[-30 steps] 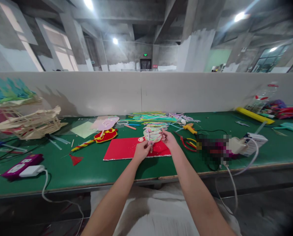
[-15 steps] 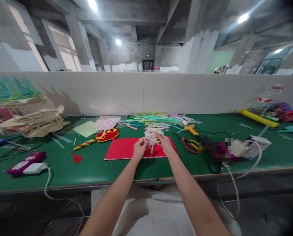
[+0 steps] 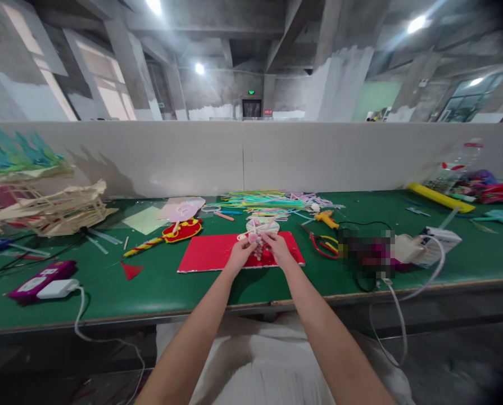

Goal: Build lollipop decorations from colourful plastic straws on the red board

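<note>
Above a red board (image 3: 209, 253) on the green table, my left hand (image 3: 240, 252) pinches a small pink and white craft piece (image 3: 254, 237). My right hand (image 3: 275, 247) is closed at the right side of the same piece, its fingertips touching it. The two hands almost meet. Just behind them lies a round pale disc (image 3: 268, 226) with stripes. Fine details of the piece are too small to tell.
Colored strips (image 3: 268, 201) lie at the back. Red-handled pliers (image 3: 322, 246) and an orange glue gun (image 3: 327, 218) are on the right. To the left are a red and yellow fan-shaped craft (image 3: 184, 230), a purple power strip (image 3: 42, 281) and a wooden model (image 3: 66, 208).
My right hand has come down and in toward my left, its fingers closer together. The craft piece sits slightly lower and is turned. The whole view has shifted a little.
</note>
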The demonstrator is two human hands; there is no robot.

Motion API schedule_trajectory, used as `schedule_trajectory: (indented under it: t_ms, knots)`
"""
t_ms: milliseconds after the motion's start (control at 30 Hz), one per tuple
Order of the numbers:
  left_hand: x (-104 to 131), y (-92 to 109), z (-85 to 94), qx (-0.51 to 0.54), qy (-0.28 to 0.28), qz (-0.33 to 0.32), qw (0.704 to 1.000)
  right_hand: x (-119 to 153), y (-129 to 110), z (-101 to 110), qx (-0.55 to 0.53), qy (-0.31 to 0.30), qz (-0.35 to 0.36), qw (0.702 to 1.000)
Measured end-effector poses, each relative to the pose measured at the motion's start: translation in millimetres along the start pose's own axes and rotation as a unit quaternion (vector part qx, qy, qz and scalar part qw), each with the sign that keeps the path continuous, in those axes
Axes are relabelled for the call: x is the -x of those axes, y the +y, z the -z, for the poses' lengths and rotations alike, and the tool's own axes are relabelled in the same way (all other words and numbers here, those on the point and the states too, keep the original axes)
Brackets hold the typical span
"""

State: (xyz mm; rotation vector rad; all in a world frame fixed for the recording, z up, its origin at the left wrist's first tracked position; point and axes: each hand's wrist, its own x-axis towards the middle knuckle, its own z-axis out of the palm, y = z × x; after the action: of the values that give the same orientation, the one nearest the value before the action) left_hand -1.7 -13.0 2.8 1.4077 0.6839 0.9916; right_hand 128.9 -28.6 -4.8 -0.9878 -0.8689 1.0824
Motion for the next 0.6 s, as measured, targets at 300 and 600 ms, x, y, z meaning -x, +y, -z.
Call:
schedule_trajectory:
  t_ms: [300, 600]
  knots:
    - [-1.3, 4.2, 3.1, -0.06, 0.115, -0.033, 0.991, -2.2, 1.3, 3.5, -0.005, 0.031, -0.005, 0.999]
    - [-2.0, 0.8, 8.0, -0.128, 0.133, -0.074, 0.98, -3.6, 7.5, 5.6, 0.021, 0.016, 0.009, 1.0]
